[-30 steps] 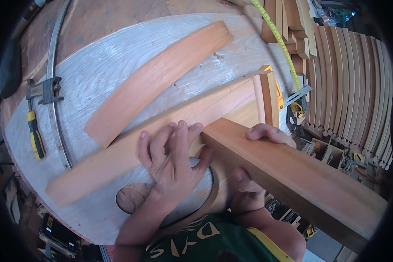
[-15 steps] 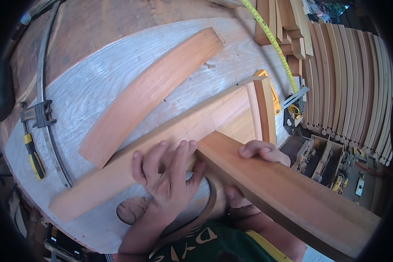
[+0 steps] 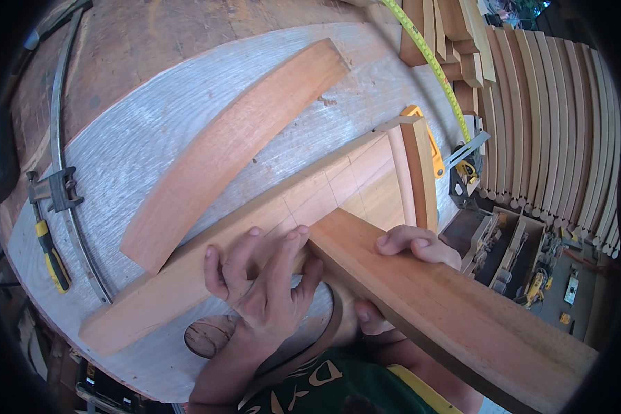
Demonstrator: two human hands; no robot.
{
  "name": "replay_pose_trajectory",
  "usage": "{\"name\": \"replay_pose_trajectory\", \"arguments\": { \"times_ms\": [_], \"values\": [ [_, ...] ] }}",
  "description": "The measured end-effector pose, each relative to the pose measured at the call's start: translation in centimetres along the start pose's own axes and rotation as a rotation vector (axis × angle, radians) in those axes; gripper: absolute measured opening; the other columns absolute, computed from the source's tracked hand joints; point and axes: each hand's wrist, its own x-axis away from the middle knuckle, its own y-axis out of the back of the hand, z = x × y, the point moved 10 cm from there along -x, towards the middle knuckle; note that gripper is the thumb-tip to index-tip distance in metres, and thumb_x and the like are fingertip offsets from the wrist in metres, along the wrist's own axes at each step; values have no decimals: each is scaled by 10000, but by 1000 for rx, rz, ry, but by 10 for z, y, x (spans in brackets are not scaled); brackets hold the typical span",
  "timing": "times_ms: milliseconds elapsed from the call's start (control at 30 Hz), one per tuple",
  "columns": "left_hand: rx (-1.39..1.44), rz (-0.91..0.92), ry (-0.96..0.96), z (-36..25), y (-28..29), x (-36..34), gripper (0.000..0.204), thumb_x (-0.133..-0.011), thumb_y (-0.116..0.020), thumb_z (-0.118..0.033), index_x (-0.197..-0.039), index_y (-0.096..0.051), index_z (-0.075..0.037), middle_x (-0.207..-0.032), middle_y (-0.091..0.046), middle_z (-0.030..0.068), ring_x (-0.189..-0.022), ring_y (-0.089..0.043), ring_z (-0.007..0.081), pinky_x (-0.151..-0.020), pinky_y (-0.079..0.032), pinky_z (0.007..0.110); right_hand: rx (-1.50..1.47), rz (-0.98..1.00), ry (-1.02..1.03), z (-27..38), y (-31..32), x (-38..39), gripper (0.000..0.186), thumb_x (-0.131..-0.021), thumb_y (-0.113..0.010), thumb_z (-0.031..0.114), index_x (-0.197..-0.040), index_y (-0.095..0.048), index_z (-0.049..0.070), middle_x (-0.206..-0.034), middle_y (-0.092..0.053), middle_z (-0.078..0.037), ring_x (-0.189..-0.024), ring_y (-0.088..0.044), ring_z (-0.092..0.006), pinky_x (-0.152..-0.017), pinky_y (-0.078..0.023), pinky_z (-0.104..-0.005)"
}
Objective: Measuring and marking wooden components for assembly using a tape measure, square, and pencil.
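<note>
My right hand (image 3: 426, 247) is wrapped around a thick wooden board (image 3: 455, 307), with fingertips over its upper face and the thumb along its near side. The board slants toward the lower right, and its far end meets a long pale wooden beam (image 3: 155, 297). My left hand (image 3: 269, 293) rests on this beam, fingers spread, with the index fingertip close to the board's end. Thin pencil lines cross the beam just past my fingertips. At the beam's far end stands a curved wooden piece (image 3: 419, 172). Another curved wooden piece (image 3: 238, 152) lies loose beyond the beam.
A bar clamp (image 3: 63, 190) with a yellow-black handle sits at the left. At the right are a yellow-handled try square (image 3: 455, 157), an extended tape measure (image 3: 428, 55), stacked wood offcuts (image 3: 462, 41), a row of long slats (image 3: 545, 124) and a tool tray (image 3: 500, 252).
The view has shifted slightly. My left hand has moved a little, and more of the pencil lines shows beyond its fingertips. My right hand keeps its grip on the board.
</note>
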Motion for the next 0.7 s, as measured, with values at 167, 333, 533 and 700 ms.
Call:
{"name": "replay_pose_trajectory", "arguments": {
  "times_ms": [167, 333, 533, 700],
  "values": [
    [-1, -5, 4, 0, 1, -1, 370, -879, -829, -248, -1215, -755, -112, -1061, -811, -82, -1248, -602, 235, -1254, -213, 522, -11, 29, -9, 1, 0, -1, 996, -672, -987, -23, -1491, -429, 79, -1306, -594, -225, -1104, -666, -258, -892, -578, -327],
    [-29, 49, -20, -1, -1, -2, 509, -886, -829, -278, -1318, -676, -55, -1107, -811, -56, -1224, -601, 240, -1242, -221, 515, -46, 32, 2, -1, 0, -2, 999, -669, -978, -43, -1492, -429, 89, -1317, -583, -223, -1117, -666, -261, -906, -582, -323],
    [-51, 10, 18, 3, -3, 0, 728, -917, -802, -319, -1457, -494, 61, -1184, -802, -20, -1201, -596, 251, -1232, -221, 524, 78, -29, 68, -5, 2, 2, 949, -759, -988, 342, -1469, -437, 37, -1162, -613, -157, -1068, -626, -240, -956, -529, -363],
    [-32, 17, -6, 1, -2, 0, 776, -903, -805, -311, -1486, -461, 68, -1199, -800, -20, -1217, -589, 253, -1234, -207, 543, 51, -58, 86, -6, 2, 4, 933, -753, -980, 286, -1472, -443, 31, -1188, -608, -159, -1086, -634, -251, -964, -532, -363]
  ]
}}
